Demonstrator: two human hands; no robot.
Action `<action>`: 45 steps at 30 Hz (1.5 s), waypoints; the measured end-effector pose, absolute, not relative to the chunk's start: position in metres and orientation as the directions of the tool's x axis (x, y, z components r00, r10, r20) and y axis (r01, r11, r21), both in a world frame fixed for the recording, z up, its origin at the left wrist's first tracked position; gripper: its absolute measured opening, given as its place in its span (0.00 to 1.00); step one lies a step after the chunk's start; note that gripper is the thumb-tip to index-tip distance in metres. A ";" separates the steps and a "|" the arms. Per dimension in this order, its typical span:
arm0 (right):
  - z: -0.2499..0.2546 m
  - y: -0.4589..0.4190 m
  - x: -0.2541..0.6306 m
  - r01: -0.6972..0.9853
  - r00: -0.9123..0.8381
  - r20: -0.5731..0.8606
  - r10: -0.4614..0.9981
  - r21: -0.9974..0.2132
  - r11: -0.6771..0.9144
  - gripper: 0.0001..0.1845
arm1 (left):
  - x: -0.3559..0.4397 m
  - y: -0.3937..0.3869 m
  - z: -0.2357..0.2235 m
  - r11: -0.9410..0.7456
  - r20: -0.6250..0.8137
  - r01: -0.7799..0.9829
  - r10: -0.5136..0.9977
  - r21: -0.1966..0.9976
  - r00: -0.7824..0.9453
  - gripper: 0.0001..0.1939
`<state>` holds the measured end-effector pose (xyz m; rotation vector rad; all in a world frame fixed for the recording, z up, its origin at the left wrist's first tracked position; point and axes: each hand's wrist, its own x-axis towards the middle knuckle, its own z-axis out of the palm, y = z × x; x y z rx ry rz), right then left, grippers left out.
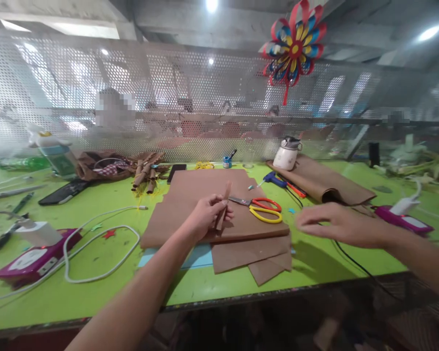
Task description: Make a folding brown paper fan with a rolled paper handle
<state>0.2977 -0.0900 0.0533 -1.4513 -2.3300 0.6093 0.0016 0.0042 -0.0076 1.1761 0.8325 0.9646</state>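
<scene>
My left hand (207,214) is closed round a narrow strip of brown paper (224,204), holding it upright above a stack of brown paper sheets (205,187) on the green table (95,287). Red and yellow scissors (263,208) lie on the sheets just right of that hand. My right hand (332,225) hovers palm down, fingers stretched out and slightly blurred, right of the scissors, holding nothing.
A roll of brown paper (325,184) and a white bottle (287,153) sit at the back right, a blue glue gun (274,179) beside them. Purple devices (32,261) (402,219), a white cable (102,253), a phone (64,192) and rolled brown pieces (146,175) lie around. A perforated screen (168,97) backs the table.
</scene>
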 end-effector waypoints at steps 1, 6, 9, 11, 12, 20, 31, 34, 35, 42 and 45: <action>0.049 -0.075 0.281 0.711 -0.421 0.071 0.904 -0.593 0.378 0.19 | 0.003 0.003 -0.007 0.083 -0.014 -0.167 0.927 0.982 0.375 0.07; 0.025 -0.009 0.188 0.337 -0.328 0.157 0.932 -0.902 0.270 0.24 | 0.003 0.002 -0.008 -0.117 0.140 -0.092 0.937 0.989 0.321 0.15; 0.010 0.008 0.154 0.143 -0.241 0.181 0.953 -0.965 0.220 0.21 | 0.002 0.004 -0.010 -0.167 0.187 -0.092 0.939 0.982 0.288 0.15; 0.003 0.011 0.146 0.065 -0.193 0.196 0.961 -0.975 0.212 0.20 | 0.003 0.005 -0.012 -0.184 0.201 -0.087 0.943 0.979 0.265 0.14; 0.000 0.011 0.145 0.039 -0.180 0.199 0.963 -0.977 0.209 0.19 | 0.004 0.005 -0.013 -0.194 0.208 -0.081 0.944 0.978 0.256 0.14; -0.003 0.009 0.169 -0.144 -0.349 0.102 0.932 -0.988 0.055 0.18 | 0.008 0.000 -0.013 -0.034 0.078 -0.139 0.942 0.990 0.326 0.20; -0.003 0.011 0.177 -0.141 -0.398 0.120 0.909 -0.988 0.069 0.19 | 0.009 -0.002 -0.011 0.098 -0.019 -0.216 0.941 0.971 0.339 0.20; -0.004 0.013 0.178 -0.227 -0.370 0.163 0.915 -0.971 0.082 0.19 | 0.008 -0.002 -0.011 0.077 -0.012 -0.202 0.953 0.976 0.304 0.21; -0.004 0.014 0.178 -0.253 -0.365 0.179 0.914 -0.964 0.087 0.19 | 0.008 -0.001 -0.011 0.065 -0.003 -0.200 0.956 0.978 0.294 0.21; -0.012 0.017 0.174 -0.242 -0.266 0.164 0.950 -0.965 0.099 0.19 | 0.008 -0.001 -0.013 -0.026 0.054 -0.120 0.971 0.992 0.234 0.19; -0.016 0.018 0.172 -0.253 -0.266 0.182 0.947 -0.961 0.114 0.18 | 0.009 -0.003 -0.013 -0.025 0.054 -0.117 0.966 0.993 0.253 0.19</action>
